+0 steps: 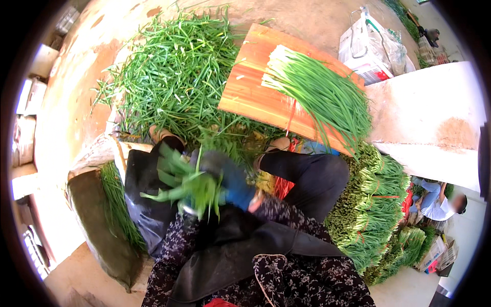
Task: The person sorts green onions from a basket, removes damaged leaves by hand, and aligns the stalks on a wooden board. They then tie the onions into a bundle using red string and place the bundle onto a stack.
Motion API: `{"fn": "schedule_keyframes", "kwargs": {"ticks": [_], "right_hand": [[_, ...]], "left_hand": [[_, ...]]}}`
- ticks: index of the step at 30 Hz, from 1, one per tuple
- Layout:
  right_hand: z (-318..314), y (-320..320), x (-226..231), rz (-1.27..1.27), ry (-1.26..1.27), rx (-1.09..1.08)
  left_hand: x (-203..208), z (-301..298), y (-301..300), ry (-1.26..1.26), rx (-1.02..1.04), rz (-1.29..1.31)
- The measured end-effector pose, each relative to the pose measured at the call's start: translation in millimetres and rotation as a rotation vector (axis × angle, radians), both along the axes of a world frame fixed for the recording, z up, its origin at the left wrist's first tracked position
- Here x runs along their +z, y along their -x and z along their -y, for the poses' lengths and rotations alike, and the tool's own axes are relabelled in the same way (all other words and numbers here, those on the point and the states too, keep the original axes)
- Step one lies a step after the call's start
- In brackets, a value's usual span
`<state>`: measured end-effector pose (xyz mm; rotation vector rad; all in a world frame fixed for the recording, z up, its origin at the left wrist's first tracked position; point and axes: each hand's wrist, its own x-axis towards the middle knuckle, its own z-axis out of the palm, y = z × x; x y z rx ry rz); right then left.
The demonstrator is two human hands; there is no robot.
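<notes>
Here, gloved hands (225,179) clutch limp, flat green chives (192,187).

Gloved right hand (236,185) and left hand (190,204) gripping green chives (192,185), wooden board (250,92) beyond

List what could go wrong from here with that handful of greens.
1. The handful of greens sticks out loosely from both hands; the left hand and the gloved right hand blur, so stalks may slip out.
2. Dropped stalks would likely mix into the loose pile below.
</notes>
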<state>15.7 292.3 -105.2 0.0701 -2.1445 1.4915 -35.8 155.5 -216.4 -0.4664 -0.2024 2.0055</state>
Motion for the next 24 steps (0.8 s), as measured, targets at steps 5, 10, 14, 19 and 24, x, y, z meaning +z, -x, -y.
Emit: {"fn": "schedule_keyframes", "kwargs": {"ticks": [5,10,14,19,24], "right_hand": [[26.7,-45.7,25.6,-0.115,-0.42,0.083],[6.6,-92.7,56.0,0.062,0.244,0.364],[-8.2,-95.1,6.5,0.737,0.68,0.132],[-11.8,-24.8,-29.6,0.285,1.79,0.151],[-37.0,27.9,-95.3,0.225,1.313,-0.209]], "left_hand": [[116.1,-13.2,11.8,0.134,-0.554,-0.134],[88.3,37.7,-2.7,0.479,-0.214,-0.722],[113.1,56.3,-2.5,0.149,-0.103,-1.03],[156.8,134.1,-9.5,0.196,-0.383,-1.099],[162.6,202.3,-38.5,0.391,-0.489,-1.143]]}}
